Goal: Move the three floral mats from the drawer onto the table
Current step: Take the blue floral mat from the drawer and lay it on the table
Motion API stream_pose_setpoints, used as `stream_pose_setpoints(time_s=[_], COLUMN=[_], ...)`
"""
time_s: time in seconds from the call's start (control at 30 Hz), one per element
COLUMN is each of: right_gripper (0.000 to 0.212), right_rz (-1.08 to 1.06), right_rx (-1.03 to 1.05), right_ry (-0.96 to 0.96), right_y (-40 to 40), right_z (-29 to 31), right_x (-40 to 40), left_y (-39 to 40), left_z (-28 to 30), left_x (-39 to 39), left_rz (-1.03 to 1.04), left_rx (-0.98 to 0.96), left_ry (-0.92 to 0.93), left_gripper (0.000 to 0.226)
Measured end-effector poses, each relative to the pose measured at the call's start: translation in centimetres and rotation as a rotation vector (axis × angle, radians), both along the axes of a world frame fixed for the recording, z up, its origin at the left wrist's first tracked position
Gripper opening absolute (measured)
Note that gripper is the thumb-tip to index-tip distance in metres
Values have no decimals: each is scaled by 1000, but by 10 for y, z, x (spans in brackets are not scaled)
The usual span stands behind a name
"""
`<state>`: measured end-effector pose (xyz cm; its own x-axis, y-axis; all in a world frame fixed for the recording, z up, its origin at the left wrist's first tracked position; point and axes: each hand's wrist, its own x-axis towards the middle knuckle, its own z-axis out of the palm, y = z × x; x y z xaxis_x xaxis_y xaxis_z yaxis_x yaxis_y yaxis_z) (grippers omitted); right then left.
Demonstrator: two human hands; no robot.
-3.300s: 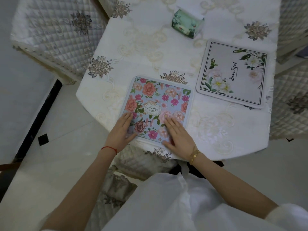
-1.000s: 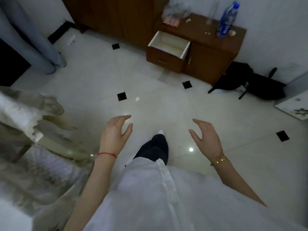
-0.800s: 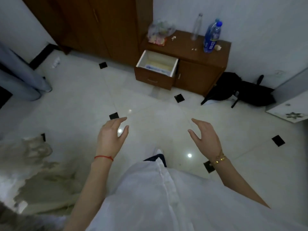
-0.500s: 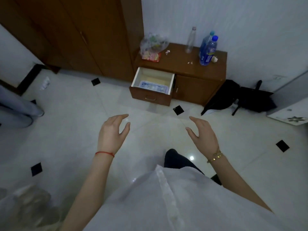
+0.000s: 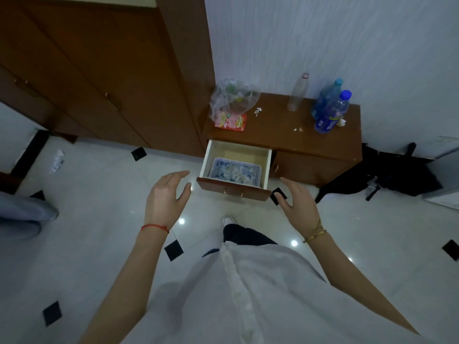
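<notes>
**Both hands raised before the open drawer, one mat inside**

The drawer (image 5: 236, 170) of a low brown cabinet (image 5: 315, 135) stands pulled out, and a blue-and-white floral mat (image 5: 235, 172) lies flat on its bottom, towards the front, with bare pale wood showing behind it. Only this one mat is in view.

The left hand (image 5: 165, 197) is held up over the tiled floor (image 5: 99, 194), just left of the drawer's front corner, its fingers (image 5: 182, 173) spread wide and a little bent, holding nothing. A red string circles that wrist. The right hand (image 5: 299, 204) hangs just right of the drawer front, palm turned inward, fingers (image 5: 285, 181) loosely apart and empty; gold bracelets sit at its wrist. Neither hand touches the drawer or the mat.

On the cabinet top rest a clear plastic bag (image 5: 233, 100) over a red packet (image 5: 231, 121), an empty clear bottle (image 5: 298, 93) and two blue bottles (image 5: 331, 110). A tall brown wardrobe (image 5: 99, 70) stands to the left of the cabinet, and a black bag (image 5: 387, 175) lies on the floor to its right
</notes>
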<state>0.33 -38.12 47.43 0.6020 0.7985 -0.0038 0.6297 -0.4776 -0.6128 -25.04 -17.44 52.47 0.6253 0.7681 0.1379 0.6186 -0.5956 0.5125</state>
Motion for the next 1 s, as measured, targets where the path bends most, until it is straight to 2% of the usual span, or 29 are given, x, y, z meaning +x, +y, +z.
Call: stream_pose_setpoints(time_s=[0.23,0.47,0.83,1.0], right_gripper=[42,44,33,31], right_rz=[-65,-206,-427,-425], right_rx=[-88,-167,-255,-366], right_ry=[97,252,451,471], right_y=[88,139,182,175], right_z=[-20,-80,-244,-311], right_x=[41,70,87,90], left_y=[96,153,199,191], left_z=[-32,-99,-276,-348], left_x=[60,110,160,165], left_rz=[-29,-34,-87,-96], left_rx=[-82,-237,-488,-577], left_ry=[37,99,235,262], left_gripper=[31,32,33,35])
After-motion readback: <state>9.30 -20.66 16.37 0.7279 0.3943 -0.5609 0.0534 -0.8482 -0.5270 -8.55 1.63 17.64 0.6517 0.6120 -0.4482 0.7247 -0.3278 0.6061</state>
